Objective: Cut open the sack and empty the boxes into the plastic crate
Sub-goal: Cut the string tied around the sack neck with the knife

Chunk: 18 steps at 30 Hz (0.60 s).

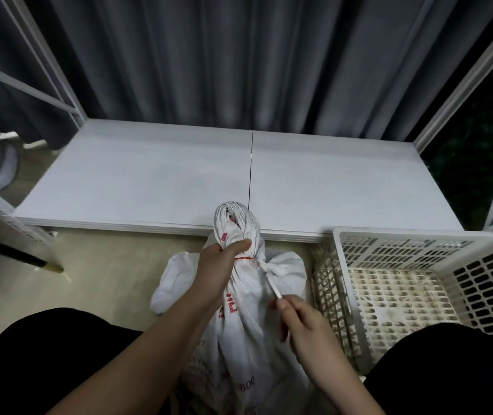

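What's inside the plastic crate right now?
Nothing shows inside the plastic crate: only its bare slotted floor. Its near corner is hidden behind the person's knee. The sack is tied shut, so its contents can't be seen.

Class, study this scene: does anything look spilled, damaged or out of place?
Nothing stands out. The sack is tied shut with a red band; the left hand grips its neck, the right hand holds a thin blade-like tool there. The crate sits upright, no boxes inside.

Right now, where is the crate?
The crate sits on the floor at lower right of the head view, just right of the sack and against the front edge of the white shelf.
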Tool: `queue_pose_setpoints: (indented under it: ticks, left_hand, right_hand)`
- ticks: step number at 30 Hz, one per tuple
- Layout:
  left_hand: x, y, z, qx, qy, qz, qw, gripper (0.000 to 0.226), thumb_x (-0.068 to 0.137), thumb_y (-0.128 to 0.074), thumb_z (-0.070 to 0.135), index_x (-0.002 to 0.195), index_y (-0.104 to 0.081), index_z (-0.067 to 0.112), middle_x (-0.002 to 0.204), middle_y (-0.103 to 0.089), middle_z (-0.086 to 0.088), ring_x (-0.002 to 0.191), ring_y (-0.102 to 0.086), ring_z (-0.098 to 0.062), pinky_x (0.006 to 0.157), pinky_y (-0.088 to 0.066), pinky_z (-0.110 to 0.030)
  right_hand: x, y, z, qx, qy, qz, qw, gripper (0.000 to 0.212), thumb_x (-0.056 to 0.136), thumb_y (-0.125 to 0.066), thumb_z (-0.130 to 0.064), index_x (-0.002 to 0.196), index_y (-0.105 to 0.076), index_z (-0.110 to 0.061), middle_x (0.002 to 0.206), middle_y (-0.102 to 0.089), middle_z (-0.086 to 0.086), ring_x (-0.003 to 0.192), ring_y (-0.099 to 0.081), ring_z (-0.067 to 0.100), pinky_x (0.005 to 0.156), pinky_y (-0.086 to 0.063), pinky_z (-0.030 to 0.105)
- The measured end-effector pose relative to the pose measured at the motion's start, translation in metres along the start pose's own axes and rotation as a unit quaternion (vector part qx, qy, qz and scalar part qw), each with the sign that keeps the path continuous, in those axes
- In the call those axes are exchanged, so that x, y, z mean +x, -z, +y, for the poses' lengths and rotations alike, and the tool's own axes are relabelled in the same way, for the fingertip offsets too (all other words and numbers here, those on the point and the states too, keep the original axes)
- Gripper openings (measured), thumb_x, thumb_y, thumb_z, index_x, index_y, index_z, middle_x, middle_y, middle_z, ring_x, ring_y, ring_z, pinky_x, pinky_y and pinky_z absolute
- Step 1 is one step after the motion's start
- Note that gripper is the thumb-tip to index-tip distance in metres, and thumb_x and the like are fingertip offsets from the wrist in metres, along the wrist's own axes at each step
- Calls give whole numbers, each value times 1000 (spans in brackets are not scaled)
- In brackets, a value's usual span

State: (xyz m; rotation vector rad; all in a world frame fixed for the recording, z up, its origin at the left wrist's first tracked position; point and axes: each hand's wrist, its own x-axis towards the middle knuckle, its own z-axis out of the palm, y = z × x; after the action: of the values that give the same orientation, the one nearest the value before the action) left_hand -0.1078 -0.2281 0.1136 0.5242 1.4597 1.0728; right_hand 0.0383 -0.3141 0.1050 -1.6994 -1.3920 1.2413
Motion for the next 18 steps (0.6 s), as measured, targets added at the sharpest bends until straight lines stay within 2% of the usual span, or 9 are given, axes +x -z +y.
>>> queue_pose_setpoints:
  ticks: [4,8,14,18]
  left_hand:
    - [-3,0,1,14,-16,-5,1000,15,81,-72,13,91,-74,3,82,-75,-9,77,-71,-20,66,-52,-24]
    - [-6,-2,2,35,-42,-16,998,9,81,-72,15,85,-74,8,77,-75,-4,75,-72,-16,66,-51,-23]
    - [-11,-5,5,39,-54,-25,997,6,82,-71,14,77,-73,15,68,-74,5,65,-70,-5,55,-50,-12]
    - [-11,-5,4,41,-52,-22,998,5,82,-71,14,77,-73,13,70,-75,3,67,-71,-8,60,-51,-17]
  right_hand:
    - [-4,2,-2,-3,-33,-36,999,29,97,-44,-32,82,-66,-20,44,-53,-5,38,-45,3,48,-32,18]
    - [-6,14,-16,74,-88,-85,990,39,101,-37,-30,84,-65,-7,38,-40,-4,27,-32,5,32,-25,15]
    - [-6,16,-21,92,-102,-84,987,39,101,-37,-26,80,-63,-7,39,-29,-4,28,-23,3,31,-18,14]
    - [-7,17,-19,65,-89,-81,991,40,101,-38,-27,76,-64,-10,37,-33,-7,31,-27,4,35,-22,13]
